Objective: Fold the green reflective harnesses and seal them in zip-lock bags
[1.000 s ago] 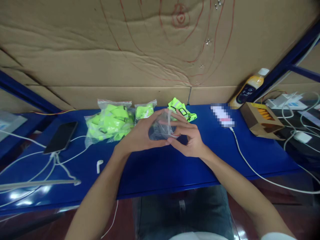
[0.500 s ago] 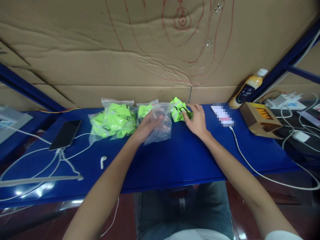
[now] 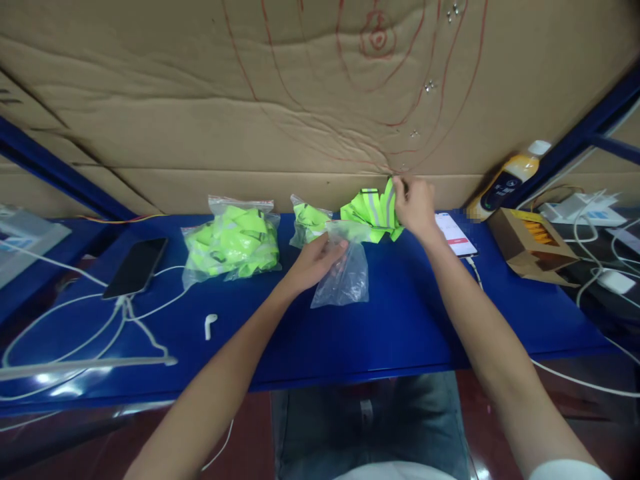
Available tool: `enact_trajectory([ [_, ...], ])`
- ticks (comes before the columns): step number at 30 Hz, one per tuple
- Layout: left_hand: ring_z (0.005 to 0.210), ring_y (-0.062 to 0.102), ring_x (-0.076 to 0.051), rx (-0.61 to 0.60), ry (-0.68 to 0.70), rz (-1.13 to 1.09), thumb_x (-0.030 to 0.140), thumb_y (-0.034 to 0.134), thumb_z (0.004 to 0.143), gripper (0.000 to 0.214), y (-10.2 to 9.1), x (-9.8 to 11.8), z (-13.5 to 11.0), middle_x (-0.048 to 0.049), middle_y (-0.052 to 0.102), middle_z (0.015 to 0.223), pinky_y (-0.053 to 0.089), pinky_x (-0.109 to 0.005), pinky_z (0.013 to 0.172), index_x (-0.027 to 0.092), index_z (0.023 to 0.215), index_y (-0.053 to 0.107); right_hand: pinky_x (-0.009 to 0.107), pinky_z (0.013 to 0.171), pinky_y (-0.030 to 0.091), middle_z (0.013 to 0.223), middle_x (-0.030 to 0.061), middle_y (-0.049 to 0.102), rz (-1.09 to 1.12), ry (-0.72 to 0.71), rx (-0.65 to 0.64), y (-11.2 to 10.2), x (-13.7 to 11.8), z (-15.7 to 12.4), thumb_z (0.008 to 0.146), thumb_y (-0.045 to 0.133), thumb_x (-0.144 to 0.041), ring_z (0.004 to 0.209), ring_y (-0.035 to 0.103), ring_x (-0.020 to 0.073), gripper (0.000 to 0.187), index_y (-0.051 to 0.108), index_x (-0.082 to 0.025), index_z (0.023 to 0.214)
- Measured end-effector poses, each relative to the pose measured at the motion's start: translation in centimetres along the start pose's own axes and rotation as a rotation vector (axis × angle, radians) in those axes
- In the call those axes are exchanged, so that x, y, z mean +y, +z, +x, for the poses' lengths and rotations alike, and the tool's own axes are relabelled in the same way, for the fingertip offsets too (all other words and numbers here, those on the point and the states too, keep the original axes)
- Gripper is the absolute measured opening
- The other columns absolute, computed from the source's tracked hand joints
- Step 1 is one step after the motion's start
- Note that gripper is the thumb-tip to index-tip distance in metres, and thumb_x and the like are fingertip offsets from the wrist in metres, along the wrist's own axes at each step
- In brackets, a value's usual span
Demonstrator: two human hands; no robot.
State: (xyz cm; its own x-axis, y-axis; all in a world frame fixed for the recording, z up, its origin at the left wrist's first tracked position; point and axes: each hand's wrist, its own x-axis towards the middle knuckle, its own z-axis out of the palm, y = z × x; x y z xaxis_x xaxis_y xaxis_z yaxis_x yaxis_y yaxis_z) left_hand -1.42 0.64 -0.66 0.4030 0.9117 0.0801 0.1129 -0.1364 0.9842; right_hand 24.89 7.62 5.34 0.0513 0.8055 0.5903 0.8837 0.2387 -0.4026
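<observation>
My left hand (image 3: 314,263) is closed on a clear zip bag (image 3: 347,280), its thumb lying over the plastic; the bag looks flat and empty. Over its upper edge lies a neon-green reflective strap (image 3: 371,210) with grey stripes and black fittings, loosely folded. My right hand (image 3: 419,205) pinches the raised right end of that strap near the cardboard wall. A small bag of green straps (image 3: 310,220) sits behind my left hand. Farther left is a fuller bag of green straps (image 3: 235,243).
A black phone (image 3: 136,268) with white cables and a white earbud (image 3: 210,327) lie on the blue table (image 3: 300,347) at left. On the right are a lit phone (image 3: 456,235), a juice bottle (image 3: 510,180) and an open cardboard box (image 3: 533,247). A cardboard wall (image 3: 175,133) stands behind.
My right hand has lifted one end of the green strap up and to the right, spreading the bundle out. My left hand has moved slightly right with the clear bag.
</observation>
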Motion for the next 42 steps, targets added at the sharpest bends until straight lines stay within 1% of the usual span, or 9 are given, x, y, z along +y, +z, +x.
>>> enact_trajectory([
  [5,0.066,0.075,-0.021,0.073,-0.013,0.074,0.057,0.075,0.09,0.049,-0.5,-1.0,0.6,-0.0009,0.07,0.084,0.056,-0.027,0.054,0.02,0.118,0.061,0.037,0.072,0.035,0.065,-0.0003,0.049,0.14,0.019,0.304,-3.9,-2.2,3.2,0.112,0.045,-0.047,0.065,0.048,0.019,0.047,0.043,-0.026,0.07],
  [11,0.063,0.072,-0.017,0.179,-0.029,0.13,0.057,0.054,0.102,0.041,-0.8,-0.5,0.3,-0.0017,0.07,0.087,0.056,-0.027,0.055,0.021,0.116,0.064,0.034,0.066,0.023,0.067,-0.0054,0.03,0.281,-0.076,0.651,-5.8,-4.4,3.5,0.114,0.04,-0.057,0.063,0.031,0.0129,0.054,0.029,-0.028,0.07],
  [16,0.082,0.074,-0.025,0.124,0.068,0.623,0.065,0.062,0.1,0.06,1.0,0.2,-0.8,-0.0082,0.075,0.098,0.057,-0.036,0.075,0.019,0.139,0.06,0.032,0.068,0.027,0.075,-0.0036,0.029,0.385,-0.138,0.88,-6.4,-5.8,3.3,0.111,0.025,-0.071,0.068,0.034,0.0133,0.056,0.03,-0.028,0.076],
  [23,0.108,0.071,-0.037,0.208,0.168,1.179,0.042,0.055,0.104,0.041,2.2,0.8,-1.9,-0.0186,0.073,0.118,0.058,-0.043,0.082,0.016,0.135,0.063,0.035,0.076,0.037,0.08,-0.0011,0.029,0.395,-0.212,1.087,-8.4,-6.2,3.5,0.102,0.023,-0.083,0.072,0.042,0.0146,0.06,0.029,-0.029,0.076],
  [27,0.116,0.065,-0.041,0.365,0.398,1.136,0.041,0.053,0.105,0.041,2.5,4.3,-0.5,-0.0216,0.072,0.119,0.055,-0.052,0.098,0.012,0.13,0.067,0.034,0.073,0.035,0.079,-0.0026,0.027,0.507,-0.274,1.102,-8.8,-6.0,4.3,0.101,0.032,-0.08,0.069,0.039,0.0111,0.06,0.034,-0.027,0.073],
  [31,0.136,0.056,-0.037,0.072,0.588,0.844,0.037,0.064,0.101,0.052,4.3,6.5,4.2,-0.0166,0.065,0.146,0.045,-0.052,0.119,0.016,0.149,0.057,0.032,0.068,0.037,0.077,-0.0031,0.026,0.627,-0.255,1.108,-9.1,-7.3,4.7,0.094,0.034,-0.083,0.064,0.039,0.0106,0.059,0.032,-0.028,0.072],
  [35,0.125,0.061,-0.032,-0.07,0.628,0.613,0.023,0.068,0.095,0.027,5.9,6.1,8.6,-0.014,0.071,0.129,0.049,-0.047,0.111,0.016,0.121,0.07,0.031,0.072,0.043,0.072,-0.0033,0.03,0.868,-0.29,1.102,-10.6,-8.1,4.4,0.082,0.048,-0.084,0.065,0.04,0.0105,0.058,0.039,-0.028,0.072],
  [39,0.129,0.059,-0.033,0.167,0.692,0.527,0.03,0.078,0.092,0.018,3.7,6.7,9.8,-0.0135,0.07,0.129,0.046,-0.051,0.115,0.019,0.105,0.073,0.034,0.076,0.042,0.074,-0.002,0.035,0.572,-0.272,1.019,-12.2,-5.7,3.6,0.092,0.042,-0.083,0.069,0.045,0.0124,0.061,0.038,-0.027,0.069],
  [42,0.124,0.062,-0.03,0.364,0.732,0.488,0.042,0.081,0.093,0.026,0.6,8.7,9.1,-0.0084,0.073,0.122,0.045,-0.052,0.116,0.022,0.107,0.073,0.035,0.07,0.041,0.07,-0.0013,0.047,0.22,-0.199,0.81,-12.4,-3.0,3.2,0.11,0.053,-0.048,0.068,0.055,0.0149,0.046,0.055,-0.023,0.071],
])
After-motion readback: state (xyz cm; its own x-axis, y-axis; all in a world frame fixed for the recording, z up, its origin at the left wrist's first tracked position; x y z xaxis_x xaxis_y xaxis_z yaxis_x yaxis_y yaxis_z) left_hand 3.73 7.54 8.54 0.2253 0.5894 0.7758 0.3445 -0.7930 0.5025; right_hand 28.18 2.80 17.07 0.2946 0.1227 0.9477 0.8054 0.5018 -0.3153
